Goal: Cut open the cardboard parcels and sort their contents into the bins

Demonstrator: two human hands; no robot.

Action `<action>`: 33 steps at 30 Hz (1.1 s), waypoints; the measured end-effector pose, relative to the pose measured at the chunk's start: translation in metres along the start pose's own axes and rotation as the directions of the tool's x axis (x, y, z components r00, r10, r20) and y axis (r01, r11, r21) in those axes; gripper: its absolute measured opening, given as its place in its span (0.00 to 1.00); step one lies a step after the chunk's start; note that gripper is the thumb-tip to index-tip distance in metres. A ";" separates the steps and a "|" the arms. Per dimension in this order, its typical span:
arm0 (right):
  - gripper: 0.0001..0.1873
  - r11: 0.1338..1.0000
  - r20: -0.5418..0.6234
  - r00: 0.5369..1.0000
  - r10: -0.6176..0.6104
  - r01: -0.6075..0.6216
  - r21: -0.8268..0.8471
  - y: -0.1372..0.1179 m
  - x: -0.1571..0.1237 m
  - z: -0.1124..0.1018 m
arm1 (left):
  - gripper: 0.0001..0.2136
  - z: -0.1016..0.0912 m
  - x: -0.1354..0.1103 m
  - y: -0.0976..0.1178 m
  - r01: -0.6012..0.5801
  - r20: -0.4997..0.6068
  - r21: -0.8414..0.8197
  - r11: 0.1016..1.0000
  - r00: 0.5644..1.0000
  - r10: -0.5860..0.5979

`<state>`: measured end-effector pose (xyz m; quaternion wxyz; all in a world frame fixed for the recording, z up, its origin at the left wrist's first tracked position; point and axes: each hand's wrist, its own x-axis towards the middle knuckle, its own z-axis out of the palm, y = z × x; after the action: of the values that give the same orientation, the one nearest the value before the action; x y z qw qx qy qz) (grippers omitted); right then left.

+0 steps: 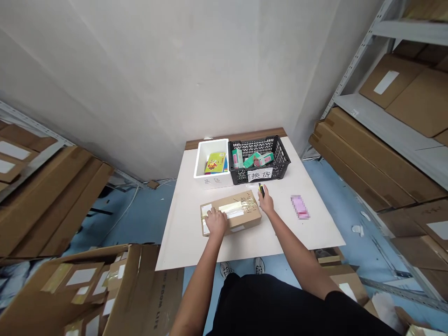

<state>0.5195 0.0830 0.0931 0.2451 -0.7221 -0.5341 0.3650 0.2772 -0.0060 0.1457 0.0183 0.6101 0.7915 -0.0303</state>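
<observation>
A taped brown cardboard parcel (241, 207) lies on the white table (189, 238) in front of me. My left hand (216, 220) rests flat on the parcel's left end, fingers spread. My right hand (266, 201) sits just off the parcel's right end, closed around a small yellow-and-black utility knife (261, 189) that points away from me towards the black crate.
Behind the parcel stand a white bin (202, 161) with a colourful booklet and a black crate (282, 161) with green and pink packets. A blurred pink item (300, 206) lies to the right. Cardboard boxes fill shelves on both sides, and an open box (105, 289) stands at lower left.
</observation>
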 end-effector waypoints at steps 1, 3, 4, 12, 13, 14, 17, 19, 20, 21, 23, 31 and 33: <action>0.34 0.999 0.013 1.000 0.013 -0.013 0.049 0.010 -0.009 -0.005 | 0.24 -0.003 0.006 0.003 -0.014 -0.034 -0.034 0.999 0.999 0.013; 0.34 0.991 0.050 0.998 0.023 -0.029 0.128 0.029 -0.027 -0.016 | 0.26 -0.002 0.016 0.009 -0.081 -0.086 -0.113 0.990 0.994 0.071; 0.33 0.988 0.068 0.998 0.017 -0.028 0.153 0.036 -0.035 -0.022 | 0.28 0.003 0.019 0.013 -0.121 -0.087 -0.146 0.982 0.990 0.110; 0.29 0.988 0.216 0.965 -0.148 0.152 -0.005 0.026 -0.049 -0.049 | 0.36 0.052 0.014 0.022 -0.177 0.076 -0.178 0.968 0.978 0.193; 0.28 0.981 0.219 0.962 -0.165 0.183 -0.066 0.022 -0.047 -0.049 | 0.36 0.053 0.014 0.022 -0.183 0.061 -0.178 0.967 0.979 0.197; 0.28 0.970 0.226 0.958 -0.178 0.209 -0.123 0.018 -0.046 -0.049 | 0.36 0.054 0.014 0.021 -0.189 0.048 -0.180 0.965 0.979 0.200; 0.29 0.933 0.270 0.946 -0.179 0.250 -0.257 0.006 -0.043 -0.046 | 0.36 0.055 0.015 0.021 -0.190 0.028 -0.199 0.961 0.979 0.200; 0.29 0.912 0.293 0.944 -0.149 0.246 -0.330 -0.002 -0.043 -0.045 | 0.36 0.057 0.015 0.022 -0.190 0.022 -0.212 0.959 0.980 0.199; 0.29 0.901 0.301 0.945 -0.128 0.238 -0.363 -0.006 -0.043 -0.045 | 0.36 0.058 0.015 0.022 -0.190 0.018 -0.215 0.958 0.980 0.199; 0.29 0.890 0.309 0.945 -0.106 0.229 -0.396 -0.011 -0.043 -0.045 | 0.35 0.059 0.016 0.022 -0.191 0.014 -0.216 0.958 0.980 0.198; 0.30 0.863 0.326 0.943 -0.069 0.220 -0.454 -0.020 -0.044 -0.047 | 0.35 0.060 0.016 0.022 -0.185 0.009 -0.220 0.958 0.981 0.192; 0.28 0.814 0.377 0.926 -0.017 0.231 -0.533 -0.034 -0.053 -0.057 | 0.36 0.055 0.015 0.023 -0.159 0.049 -0.260 0.952 0.983 0.178; 0.28 0.821 0.368 0.930 -0.011 0.218 -0.527 -0.030 -0.056 -0.057 | 0.36 0.055 0.015 0.023 -0.160 0.041 -0.257 0.953 0.984 0.176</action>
<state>0.5373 0.0408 0.1649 -0.0538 -0.6516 -0.6951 0.2989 0.2957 0.0102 0.0895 0.1233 0.6666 0.7332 0.0531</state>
